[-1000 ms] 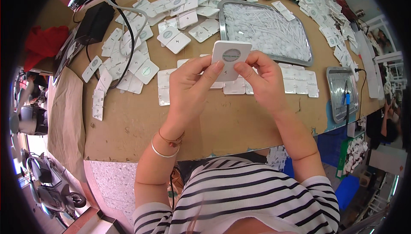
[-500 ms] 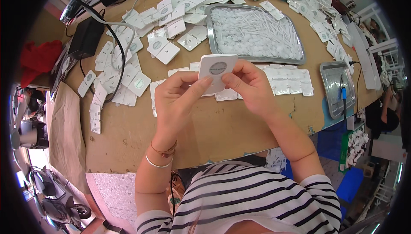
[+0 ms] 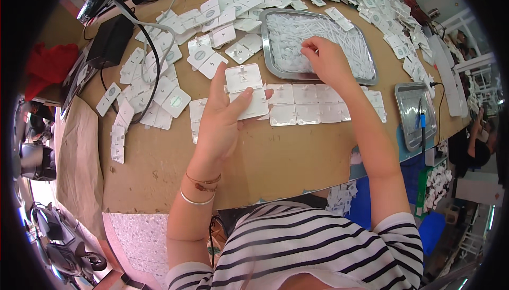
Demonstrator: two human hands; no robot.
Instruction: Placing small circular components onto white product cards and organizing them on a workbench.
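My left hand [image 3: 220,125] grips a white folding two-panel plastic case [image 3: 244,78], unfolded so that its inner faces show, with the thumb across the lower panel. Over a metal tray [image 3: 267,46] my right hand [image 3: 330,63] hangs with its fingers curled in a pinch. Small white plastic pieces [image 3: 283,38] and thin white sticks fill that tray. Whatever may be between the right fingertips is too small to make out. Just in front of the tray, rows of unfolded white cases [image 3: 309,114] lie side by side, partly hidden by my right forearm.
Loose white cases [image 3: 159,99] are heaped at the left and along the far side of the table. A black power box [image 3: 110,40] and cables [image 3: 154,51] lie at the left. Right of my arm, a smaller metal tray [image 3: 405,123] holds a blue-handled tool [image 3: 422,120].
The case, earlier folded between both hands, is now unfolded in my left hand alone. My right hand has let go of it and moved away to the filled tray.
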